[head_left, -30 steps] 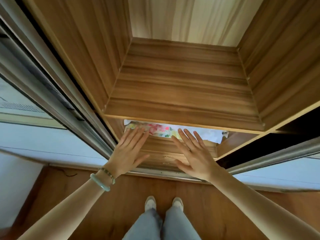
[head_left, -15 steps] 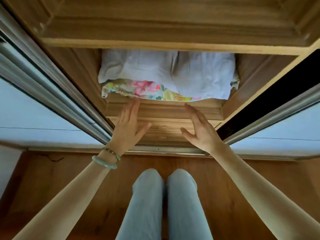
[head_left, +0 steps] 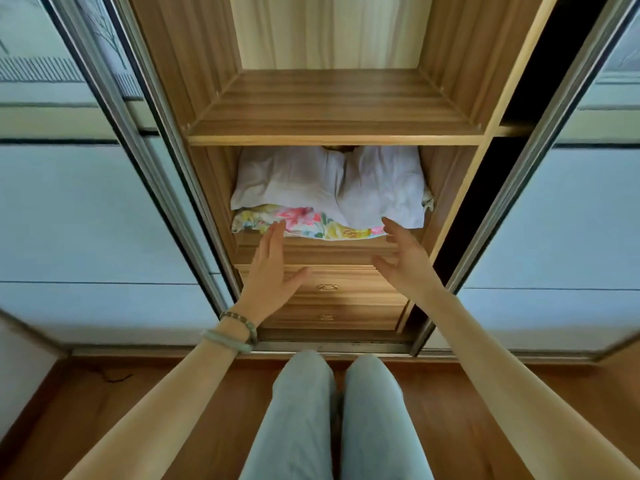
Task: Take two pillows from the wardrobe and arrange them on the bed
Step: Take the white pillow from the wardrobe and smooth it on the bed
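Right now we're crouched in front of the open wood-grain wardrobe [head_left: 332,109], knees in pale blue-grey trousers [head_left: 332,420] at the bottom of view. Both arms reach fwd w/ palms facing each other. Our left hand [head_left: 273,268], w/ a pale green bangle [head_left: 227,341] and a beaded bracelet [head_left: 242,322] on the wrist, has fingers straight and thumb spread; its fingertips sit at the front edge of the floral-print pillow [head_left: 304,225], though we can't tell if they touch. Our right hand [head_left: 401,258] is opposite, fingers loosely curled and apart, holding nothing, tips just beside the lower right corner of the white crumpled pillow [head_left: 329,183]. Both hands are empty, nothing clasped. The white pillow lies on top of the floral one in the lower compartment, under the bare wooden shelf [head_left: 332,133], filling approx. the whole width. Below them are two wooden drawers w/ small metal pulls [head_left: 326,288]. Pale sliding doors w/ metal frames [head_left: 104,220] stand on either side, over a brown wooden floor [head_left: 104,393].
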Demonstrator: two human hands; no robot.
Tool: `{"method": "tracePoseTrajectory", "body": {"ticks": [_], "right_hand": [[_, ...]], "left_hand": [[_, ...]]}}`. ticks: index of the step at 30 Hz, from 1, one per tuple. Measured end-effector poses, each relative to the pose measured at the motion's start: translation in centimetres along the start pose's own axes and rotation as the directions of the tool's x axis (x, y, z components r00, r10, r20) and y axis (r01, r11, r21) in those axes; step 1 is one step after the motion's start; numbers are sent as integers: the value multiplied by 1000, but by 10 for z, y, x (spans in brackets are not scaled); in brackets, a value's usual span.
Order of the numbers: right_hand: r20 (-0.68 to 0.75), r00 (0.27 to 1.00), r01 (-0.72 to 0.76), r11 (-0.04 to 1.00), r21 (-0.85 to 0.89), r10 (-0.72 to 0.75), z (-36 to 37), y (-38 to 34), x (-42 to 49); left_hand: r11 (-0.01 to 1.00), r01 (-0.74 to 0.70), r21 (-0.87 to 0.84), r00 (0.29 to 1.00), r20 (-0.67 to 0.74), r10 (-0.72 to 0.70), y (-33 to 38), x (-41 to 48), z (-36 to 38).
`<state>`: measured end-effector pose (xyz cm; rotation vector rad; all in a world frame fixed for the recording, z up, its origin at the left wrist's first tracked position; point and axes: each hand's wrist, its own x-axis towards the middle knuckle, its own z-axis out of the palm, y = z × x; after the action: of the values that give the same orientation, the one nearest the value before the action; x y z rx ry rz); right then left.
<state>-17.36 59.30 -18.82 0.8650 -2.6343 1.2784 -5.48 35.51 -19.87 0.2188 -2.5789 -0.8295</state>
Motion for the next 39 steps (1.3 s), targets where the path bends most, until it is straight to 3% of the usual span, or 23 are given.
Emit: {"method": "tracePoseTrajectory", "body": {"ticks": [8, 20, 26, 33, 36, 39], "right_hand": [[-39, 999, -17, 1000, 12, 17, -1, -11, 2], [-23, 1000, -10, 981, -193, 6, 41, 47, 112], [40, 999, 3, 931, -365, 12, 67, 102, 182], [96, 995, 59, 746, -663, 7, 89, 155, 228], [62, 998, 37, 732, -680, 7, 94, 163, 237], [-25, 998, 29, 752, -658, -61, 98, 165, 239]], "left_hand": [[1000, 16, -16, 999, -44, -17, -6, -2, -27], [959, -62, 278, 996, 85, 40, -86, 118, 25], [888, -155, 432, 986, 120, 114, -132, 190, 59], [754, -176, 633, 984, 97, 149, -168, 242, 90], [733, -132, 667, 989, 34, 147, -175, 257, 95], [680, -176, 712, 960, -28, 277, -175, 264, 94]]}}
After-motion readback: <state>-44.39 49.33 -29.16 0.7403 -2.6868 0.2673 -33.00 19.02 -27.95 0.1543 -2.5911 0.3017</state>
